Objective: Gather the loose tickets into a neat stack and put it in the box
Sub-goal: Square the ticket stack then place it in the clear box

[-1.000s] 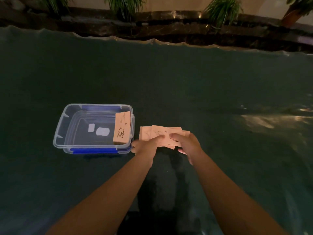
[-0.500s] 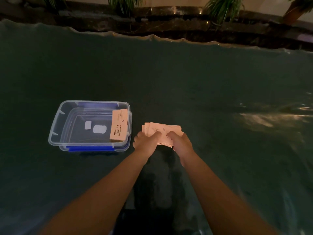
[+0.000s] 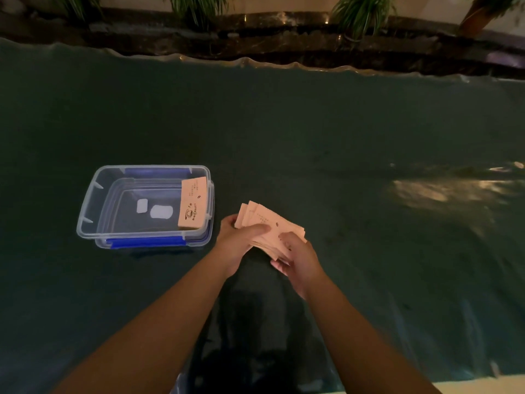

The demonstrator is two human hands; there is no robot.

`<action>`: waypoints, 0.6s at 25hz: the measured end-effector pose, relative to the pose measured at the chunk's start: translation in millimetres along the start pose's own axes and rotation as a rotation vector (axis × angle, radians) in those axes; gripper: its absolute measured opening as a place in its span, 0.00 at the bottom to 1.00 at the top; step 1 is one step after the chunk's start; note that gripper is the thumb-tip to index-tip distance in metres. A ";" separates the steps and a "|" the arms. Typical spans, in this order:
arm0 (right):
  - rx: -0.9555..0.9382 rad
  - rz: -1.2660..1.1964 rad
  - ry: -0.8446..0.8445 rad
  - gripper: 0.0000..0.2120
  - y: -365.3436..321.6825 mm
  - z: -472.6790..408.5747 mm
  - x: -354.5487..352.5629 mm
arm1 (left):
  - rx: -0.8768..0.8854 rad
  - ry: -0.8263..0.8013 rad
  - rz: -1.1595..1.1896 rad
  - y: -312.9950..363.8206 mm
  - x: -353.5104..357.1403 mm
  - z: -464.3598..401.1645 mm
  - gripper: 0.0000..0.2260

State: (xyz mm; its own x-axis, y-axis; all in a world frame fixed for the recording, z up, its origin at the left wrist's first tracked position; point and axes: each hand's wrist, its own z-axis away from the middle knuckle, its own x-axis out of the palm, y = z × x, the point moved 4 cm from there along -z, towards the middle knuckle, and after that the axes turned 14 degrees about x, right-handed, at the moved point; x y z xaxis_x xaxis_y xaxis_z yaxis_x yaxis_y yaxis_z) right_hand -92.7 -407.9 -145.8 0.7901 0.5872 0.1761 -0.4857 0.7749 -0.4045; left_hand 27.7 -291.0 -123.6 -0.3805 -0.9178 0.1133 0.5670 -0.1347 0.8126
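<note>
Landmark: the clear plastic box [image 3: 85,220] with blue clips sits open on the dark green tablecloth [image 3: 312,132].
Tickets: a fanned bunch of pale tickets [image 3: 265,224] is just to the right of the box, edges uneven, not squared up yet.
Left hand [image 3: 240,241]: closed around the bunch's end nearest the box, thumb lying across the top ticket.
Right hand [image 3: 298,257]: gripping the end farther from the box, thumb on top, fingers curled underneath.
Inside the box: one ticket [image 3: 193,203] leans against its right wall.
Beyond the box: potted plants [image 3: 360,12] line the table's far edge.
</note>
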 end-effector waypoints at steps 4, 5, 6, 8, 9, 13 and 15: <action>-0.014 -0.076 -0.036 0.23 27.6 13.1 -13.1 | 0.033 0.025 0.146 -14.0 11.1 17.1 0.40; 0.000 -0.073 -0.069 0.25 31.1 16.6 -13.7 | 0.036 0.033 0.177 -15.6 13.5 20.2 0.38; 0.017 -0.076 -0.103 0.26 33.5 20.5 -15.0 | 0.036 0.033 0.195 -17.0 16.0 22.9 0.36; 0.040 -0.088 -0.168 0.26 35.4 28.2 -18.7 | 0.033 -0.011 0.184 -18.1 21.6 28.5 0.28; 0.043 -0.081 -0.201 0.26 35.8 31.7 -19.3 | 0.030 -0.050 0.167 -16.6 24.7 31.6 0.24; 0.016 -0.015 -0.279 0.26 36.1 44.5 -17.8 | 0.015 -0.243 0.072 -6.5 28.5 44.4 0.18; -0.001 0.040 -0.283 0.27 32.3 49.5 -16.1 | 0.022 -0.362 -0.008 -0.1 25.0 47.5 0.19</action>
State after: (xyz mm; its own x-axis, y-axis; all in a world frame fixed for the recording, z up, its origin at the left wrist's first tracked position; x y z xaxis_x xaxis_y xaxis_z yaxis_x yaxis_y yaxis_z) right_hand -139.7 -380.7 -117.3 0.6344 0.6594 0.4033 -0.5139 0.7496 -0.4173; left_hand -16.6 -296.2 -93.7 -0.6213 -0.7246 0.2984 0.5487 -0.1303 0.8258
